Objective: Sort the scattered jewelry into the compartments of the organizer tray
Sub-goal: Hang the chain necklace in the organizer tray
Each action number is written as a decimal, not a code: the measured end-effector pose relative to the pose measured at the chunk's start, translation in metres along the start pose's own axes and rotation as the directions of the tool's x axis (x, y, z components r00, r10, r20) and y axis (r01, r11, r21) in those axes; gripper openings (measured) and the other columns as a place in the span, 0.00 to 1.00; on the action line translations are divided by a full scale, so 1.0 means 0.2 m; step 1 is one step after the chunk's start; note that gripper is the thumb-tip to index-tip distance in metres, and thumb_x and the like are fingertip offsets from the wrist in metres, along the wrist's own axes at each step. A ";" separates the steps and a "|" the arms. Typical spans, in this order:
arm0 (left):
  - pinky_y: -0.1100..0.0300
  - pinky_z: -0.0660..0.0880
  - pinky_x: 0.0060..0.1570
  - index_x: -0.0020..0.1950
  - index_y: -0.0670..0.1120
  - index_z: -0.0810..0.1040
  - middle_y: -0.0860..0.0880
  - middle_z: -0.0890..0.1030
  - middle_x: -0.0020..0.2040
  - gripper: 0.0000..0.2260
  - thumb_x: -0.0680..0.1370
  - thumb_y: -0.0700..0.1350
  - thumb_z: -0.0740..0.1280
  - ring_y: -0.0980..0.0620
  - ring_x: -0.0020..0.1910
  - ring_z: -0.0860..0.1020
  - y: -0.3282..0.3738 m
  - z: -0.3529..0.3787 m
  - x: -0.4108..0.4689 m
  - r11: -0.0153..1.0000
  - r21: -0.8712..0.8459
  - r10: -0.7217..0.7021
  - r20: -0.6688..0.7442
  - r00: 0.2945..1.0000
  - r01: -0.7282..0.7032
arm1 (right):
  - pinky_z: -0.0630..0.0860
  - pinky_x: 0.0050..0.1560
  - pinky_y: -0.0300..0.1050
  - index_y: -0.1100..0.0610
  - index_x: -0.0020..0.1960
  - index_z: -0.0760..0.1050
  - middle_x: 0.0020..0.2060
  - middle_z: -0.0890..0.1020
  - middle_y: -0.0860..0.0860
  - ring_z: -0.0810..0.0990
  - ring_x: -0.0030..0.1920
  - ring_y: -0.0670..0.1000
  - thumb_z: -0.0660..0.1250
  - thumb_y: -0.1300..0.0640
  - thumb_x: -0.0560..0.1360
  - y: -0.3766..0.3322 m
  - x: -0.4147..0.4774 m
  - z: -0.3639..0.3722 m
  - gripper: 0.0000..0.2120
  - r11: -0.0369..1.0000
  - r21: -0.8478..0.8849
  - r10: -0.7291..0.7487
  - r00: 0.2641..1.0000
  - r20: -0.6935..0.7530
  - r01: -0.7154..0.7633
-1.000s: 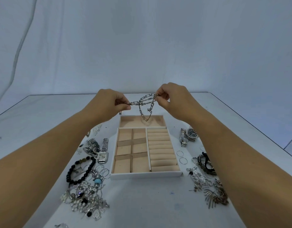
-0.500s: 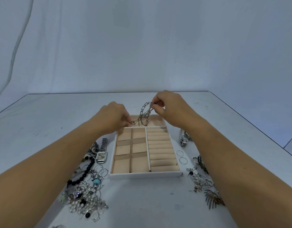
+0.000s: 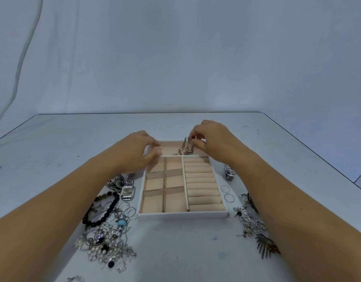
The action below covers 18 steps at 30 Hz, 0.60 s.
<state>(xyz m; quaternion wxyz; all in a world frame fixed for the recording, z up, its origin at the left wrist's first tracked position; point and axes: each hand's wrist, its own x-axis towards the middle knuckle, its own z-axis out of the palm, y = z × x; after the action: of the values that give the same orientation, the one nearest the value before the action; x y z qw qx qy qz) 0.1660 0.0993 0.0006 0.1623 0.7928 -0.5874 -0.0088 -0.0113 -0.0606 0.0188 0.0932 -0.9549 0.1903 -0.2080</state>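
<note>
A white organizer tray with beige lining lies mid-table. It has a long far compartment, several square cells on the left and ring rolls on the right. My right hand pinches the top of a silver chain necklace, whose lower links rest in the far compartment. My left hand hovers over the tray's far left corner, fingers apart, holding nothing.
Left of the tray lie a square-faced watch, a black bead bracelet and a heap of pearls and rings. On the right lie two thin rings, a watch, earrings and a leaf brooch.
Both hands came down from above the tray. The chain has sunk into the far compartment. My left hand has let go of its end.
</note>
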 end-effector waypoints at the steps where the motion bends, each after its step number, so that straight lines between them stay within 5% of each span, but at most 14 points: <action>1: 0.57 0.70 0.55 0.65 0.53 0.74 0.55 0.72 0.61 0.20 0.78 0.60 0.58 0.61 0.41 0.71 0.01 0.00 -0.02 1.000 0.004 -0.010 -0.006 1.000 0.010 | 0.71 0.56 0.53 0.53 0.51 0.79 0.44 0.75 0.48 0.72 0.46 0.49 0.65 0.53 0.76 0.01 0.00 0.01 0.07 1.000 -0.024 0.002 1.000 0.013 -0.001; 3: 0.53 0.71 0.59 0.67 0.53 0.72 0.55 0.71 0.65 0.23 0.77 0.62 0.57 0.59 0.41 0.71 0.03 -0.01 -0.07 0.999 0.020 -0.027 -0.013 1.000 0.027 | 0.70 0.56 0.52 0.52 0.50 0.80 0.44 0.75 0.48 0.72 0.47 0.49 0.66 0.53 0.76 0.02 -0.01 0.03 0.06 0.997 -0.073 0.006 0.999 0.033 -0.003; 9: 0.58 0.61 0.66 0.74 0.51 0.64 0.52 0.64 0.73 0.28 0.77 0.62 0.55 0.53 0.70 0.65 0.12 0.01 -0.20 0.999 -0.031 -0.026 -0.031 0.999 0.026 | 0.66 0.53 0.48 0.48 0.55 0.80 0.46 0.74 0.47 0.73 0.54 0.50 0.65 0.49 0.76 0.06 -0.01 0.06 0.10 0.974 -0.228 0.034 0.995 0.093 -0.012; 18: 0.59 0.61 0.67 0.75 0.50 0.60 0.52 0.61 0.75 0.29 0.78 0.63 0.53 0.52 0.71 0.63 0.20 0.08 -0.27 1.000 0.018 -0.018 -0.001 1.000 0.018 | 0.60 0.53 0.50 0.43 0.68 0.69 0.55 0.73 0.51 0.65 0.58 0.55 0.57 0.68 0.74 0.04 -0.02 0.08 0.28 0.945 -0.327 0.149 0.928 0.341 -0.031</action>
<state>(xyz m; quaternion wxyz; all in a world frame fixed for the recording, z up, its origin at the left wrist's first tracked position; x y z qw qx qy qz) 0.1097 0.1348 -0.0140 0.1552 0.7995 -0.5802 -0.0045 -0.0111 -0.0650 0.0008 -0.0176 -0.9694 0.2448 0.0088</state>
